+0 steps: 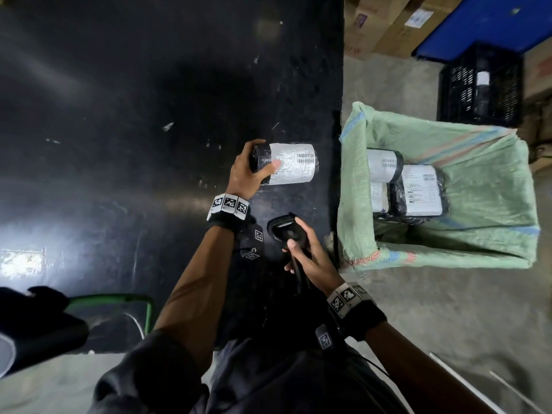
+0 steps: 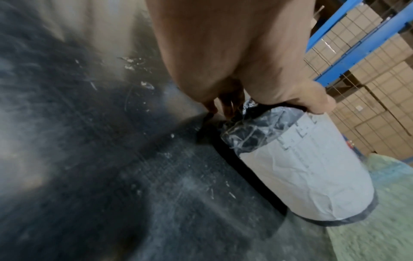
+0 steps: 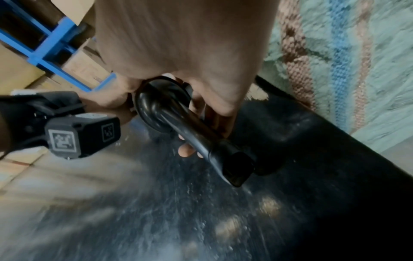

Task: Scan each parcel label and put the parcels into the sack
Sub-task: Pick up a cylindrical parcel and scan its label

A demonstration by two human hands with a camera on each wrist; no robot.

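Label (image 1: 291,162) print seemingly too small to read

Left hand (image 1: 246,174) curled forward, right hand (image 1: 310,254) clenched nearer the body

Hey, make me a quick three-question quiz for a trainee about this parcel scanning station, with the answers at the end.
1. True or false: the left hand holds a parcel with its label facing up.
2. Which hand has its grip on the scanner? A) left B) right C) neither
3. Fill in: the green sack stands off the table's ____ edge, from the person's side.

Key:
1. True; the barcode shows in the head view.
2. B; the right hand is wrapped round its handle.
3. Right; labelled parcels already lie inside it.
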